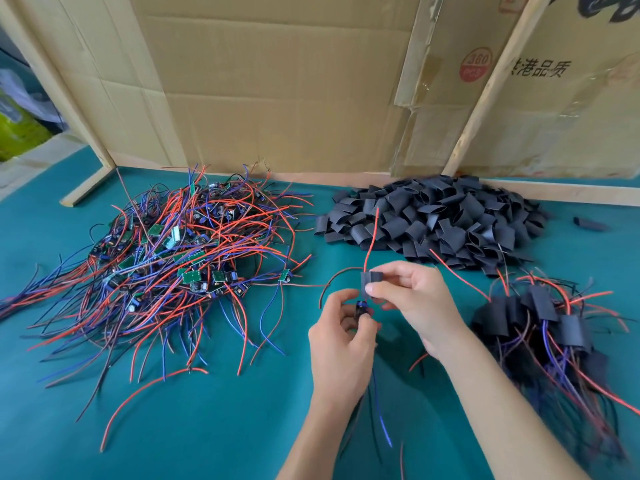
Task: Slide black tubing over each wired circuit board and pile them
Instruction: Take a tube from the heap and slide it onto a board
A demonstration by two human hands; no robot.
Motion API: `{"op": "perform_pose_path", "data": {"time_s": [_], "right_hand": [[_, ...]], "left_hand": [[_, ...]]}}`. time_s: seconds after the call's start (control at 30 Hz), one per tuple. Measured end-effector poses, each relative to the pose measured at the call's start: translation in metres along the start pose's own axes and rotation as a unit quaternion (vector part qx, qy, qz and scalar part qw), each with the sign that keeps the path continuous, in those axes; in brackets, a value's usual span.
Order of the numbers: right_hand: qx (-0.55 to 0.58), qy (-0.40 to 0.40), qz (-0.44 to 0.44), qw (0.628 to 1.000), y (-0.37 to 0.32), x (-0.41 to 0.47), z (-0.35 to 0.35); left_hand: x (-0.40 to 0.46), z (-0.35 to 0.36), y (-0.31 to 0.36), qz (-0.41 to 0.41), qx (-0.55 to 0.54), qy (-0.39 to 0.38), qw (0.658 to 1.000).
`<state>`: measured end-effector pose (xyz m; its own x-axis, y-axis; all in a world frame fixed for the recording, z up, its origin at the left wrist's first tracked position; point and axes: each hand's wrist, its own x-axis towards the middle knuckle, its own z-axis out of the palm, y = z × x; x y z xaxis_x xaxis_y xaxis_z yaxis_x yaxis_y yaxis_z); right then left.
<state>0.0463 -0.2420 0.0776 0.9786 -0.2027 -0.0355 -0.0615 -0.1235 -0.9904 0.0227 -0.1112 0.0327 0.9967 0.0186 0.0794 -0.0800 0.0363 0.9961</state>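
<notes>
My left hand pinches a small wired circuit board above the green table; its blue and dark wires hang down past my wrist. My right hand holds a short black tube just above the board, with a red wire and a brown wire coming out of the tube's top. A big tangle of bare wired boards lies at the left. A heap of loose black tubing pieces sits behind my hands. Boards sleeved in tubing are piled at the right.
Cardboard sheets on wooden strips wall off the back of the green table. One stray black tube lies at the far right. A loose red wire lies in front of the left tangle.
</notes>
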Motion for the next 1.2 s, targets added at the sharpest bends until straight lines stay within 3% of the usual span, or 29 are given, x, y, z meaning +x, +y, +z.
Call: {"op": "perform_pose_path", "data": {"time_s": [0.17,0.37,0.53,1.03,1.2], "right_hand": [[0.036,0.059,-0.004,0.998,0.018,-0.011,0.003],[0.017,0.069,-0.016,0.997,0.017,-0.012,0.001],[-0.015,0.079,-0.014,0.997,0.017,-0.014,0.001],[0.104,0.071,0.031,0.992,0.019,-0.013,-0.009],[0.086,0.057,0.032,0.994,0.017,-0.015,-0.013]], "left_hand": [[-0.001,0.002,-0.004,0.018,0.054,-0.002,0.998],[-0.001,0.004,-0.005,0.042,0.102,-0.026,0.994],[-0.001,0.001,-0.007,0.051,0.087,-0.005,0.995],[-0.001,-0.001,-0.003,0.05,0.037,0.001,0.998],[-0.001,0.0,-0.003,0.051,0.05,-0.002,0.997]]}}
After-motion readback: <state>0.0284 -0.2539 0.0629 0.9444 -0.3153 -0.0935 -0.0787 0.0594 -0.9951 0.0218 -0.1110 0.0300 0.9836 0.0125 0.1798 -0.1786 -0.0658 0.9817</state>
